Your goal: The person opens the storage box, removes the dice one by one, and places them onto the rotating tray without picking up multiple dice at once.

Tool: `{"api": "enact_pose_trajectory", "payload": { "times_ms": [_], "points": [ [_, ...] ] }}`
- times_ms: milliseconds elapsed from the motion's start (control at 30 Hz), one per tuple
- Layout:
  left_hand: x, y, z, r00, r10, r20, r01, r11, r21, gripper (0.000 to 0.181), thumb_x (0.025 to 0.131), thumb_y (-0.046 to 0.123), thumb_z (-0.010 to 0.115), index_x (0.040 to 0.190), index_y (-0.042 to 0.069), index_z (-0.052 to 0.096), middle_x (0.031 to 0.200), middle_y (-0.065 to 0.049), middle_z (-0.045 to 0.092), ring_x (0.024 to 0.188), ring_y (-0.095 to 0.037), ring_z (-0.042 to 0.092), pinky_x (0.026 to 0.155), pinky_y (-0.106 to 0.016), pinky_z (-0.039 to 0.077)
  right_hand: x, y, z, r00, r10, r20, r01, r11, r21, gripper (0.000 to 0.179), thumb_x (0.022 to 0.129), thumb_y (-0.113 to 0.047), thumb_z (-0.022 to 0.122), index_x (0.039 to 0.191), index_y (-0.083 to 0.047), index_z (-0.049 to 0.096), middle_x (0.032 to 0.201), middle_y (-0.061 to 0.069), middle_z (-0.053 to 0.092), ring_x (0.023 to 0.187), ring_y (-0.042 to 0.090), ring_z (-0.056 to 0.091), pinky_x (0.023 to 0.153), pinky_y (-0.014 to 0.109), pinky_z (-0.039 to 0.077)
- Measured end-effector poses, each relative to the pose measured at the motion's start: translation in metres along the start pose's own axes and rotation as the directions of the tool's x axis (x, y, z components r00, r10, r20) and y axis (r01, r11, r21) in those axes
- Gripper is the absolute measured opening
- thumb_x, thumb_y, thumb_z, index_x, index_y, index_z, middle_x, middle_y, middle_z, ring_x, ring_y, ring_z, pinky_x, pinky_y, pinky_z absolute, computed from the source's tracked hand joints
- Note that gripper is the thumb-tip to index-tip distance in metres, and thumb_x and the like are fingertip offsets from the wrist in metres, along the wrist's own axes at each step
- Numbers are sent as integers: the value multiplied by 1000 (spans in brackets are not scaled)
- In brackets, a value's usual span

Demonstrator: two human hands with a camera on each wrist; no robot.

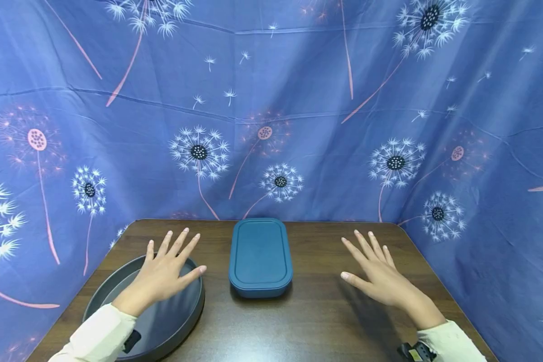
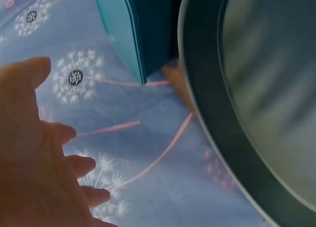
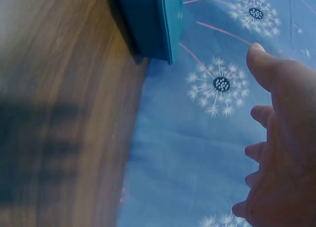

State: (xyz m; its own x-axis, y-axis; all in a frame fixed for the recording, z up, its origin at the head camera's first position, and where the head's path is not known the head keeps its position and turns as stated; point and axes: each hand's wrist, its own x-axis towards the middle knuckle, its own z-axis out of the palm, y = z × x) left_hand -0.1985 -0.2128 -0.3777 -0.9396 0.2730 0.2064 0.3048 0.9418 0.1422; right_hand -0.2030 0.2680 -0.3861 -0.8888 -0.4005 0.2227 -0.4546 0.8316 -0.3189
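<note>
A blue rectangular lidded container stands near the back middle of the table, its lid on. To its left lies a round dark grey pan or tray with a raised rim, partly covered by my left arm. My left hand hovers above that pan, fingers spread and holding nothing. On the other side of the container, my right hand is held over bare wood with its fingers spread, also holding nothing. In the left wrist view the pan's rim shows beside the left hand; the right wrist view has the container's side.
The brown wooden table ends at the back against a blue curtain with a dandelion print, which also hangs on both sides. Shadow from the right hand falls on the wood. Dark devices are strapped at both wrists.
</note>
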Motion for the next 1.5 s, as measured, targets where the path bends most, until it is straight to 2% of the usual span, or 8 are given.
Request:
{"api": "enact_pose_trajectory", "payload": {
  "times_ms": [333, 533, 733, 833, 967, 1133, 1300, 1500],
  "points": [
    [8, 33, 39, 996, 54, -69, -60, 994, -86, 83, 91, 57, 54, 154, 13, 22, 160, -15, 12, 145, -40, 11, 110, -67, 12, 21, -20, 7, 998, -55, -18, 55, 998, -9, 75, 93, -48, 57, 154, -22, 22, 161, 12, 6, 146, 38, -8, 110, 68, 1],
    [11, 51, 70, 1000, 20, -10, -21, 987, -162, 100, 86, 63, 57, 153, 2, 14, 160, -17, 7, 146, -36, 7, 114, -60, 13, 33, -32, 19, 995, -96, 2, 96, 995, -4, 75, 93, -47, 57, 154, -22, 22, 161, 12, 8, 146, 38, -7, 110, 68, 4],
    [11, 56, 92, 1000, -3, 12, 5, 987, -162, 111, 79, 69, 60, 149, -7, 19, 158, -23, 13, 146, -37, 10, 115, -56, 16, 38, -43, 35, 991, -129, 21, 129, 992, 12, 74, 93, -49, 55, 154, -22, 22, 161, 11, 7, 147, 37, -5, 111, 67, 6],
    [11, 58, 101, 1000, 0, 20, 4, 979, -205, 113, 77, 65, 66, 148, -10, 20, 157, -26, 14, 145, -40, 11, 114, -57, 19, 39, -49, 46, 989, -141, 45, 140, 990, 14, 73, 94, -50, 54, 154, -21, 23, 161, 10, 8, 147, 36, -4, 111, 66, 7],
    [11, 60, 109, 999, -18, 48, 31, 961, -275, 114, 77, 60, 70, 148, -12, 17, 156, -29, 11, 144, -43, 9, 113, -58, 21, 39, -57, 59, 984, -153, 90, 151, 988, 27, 73, 95, -55, 48, 154, -20, 23, 161, 9, 7, 147, 35, -5, 112, 65, 9],
    [12, 62, 114, 994, -65, 85, 89, 946, -313, 112, 80, 61, 66, 148, -11, 14, 155, -30, 9, 144, -44, 6, 113, -59, 20, 39, -63, 71, 977, -172, 126, 167, 984, 56, 73, 95, -56, 45, 154, -18, 24, 161, 10, 7, 147, 33, -5, 113, 64, 10],
    [13, 66, 116, 988, -93, 123, 123, 956, -267, 108, 84, 67, 55, 148, -10, 16, 156, -29, 10, 145, -43, 8, 115, -56, 18, 40, -65, 78, 972, -190, 138, 184, 982, 53, 72, 96, -55, 46, 153, -17, 25, 161, 11, 9, 147, 34, -4, 112, 64, 12],
    [13, 68, 117, 983, -123, 135, 152, 962, -227, 106, 86, 64, 56, 148, -12, 17, 156, -29, 11, 145, -43, 9, 116, -54, 16, 43, -68, 85, 973, -189, 134, 183, 981, 56, 68, 97, -47, 51, 153, -15, 27, 160, 12, 11, 147, 35, -2, 112, 65, 14]
  ]
}}
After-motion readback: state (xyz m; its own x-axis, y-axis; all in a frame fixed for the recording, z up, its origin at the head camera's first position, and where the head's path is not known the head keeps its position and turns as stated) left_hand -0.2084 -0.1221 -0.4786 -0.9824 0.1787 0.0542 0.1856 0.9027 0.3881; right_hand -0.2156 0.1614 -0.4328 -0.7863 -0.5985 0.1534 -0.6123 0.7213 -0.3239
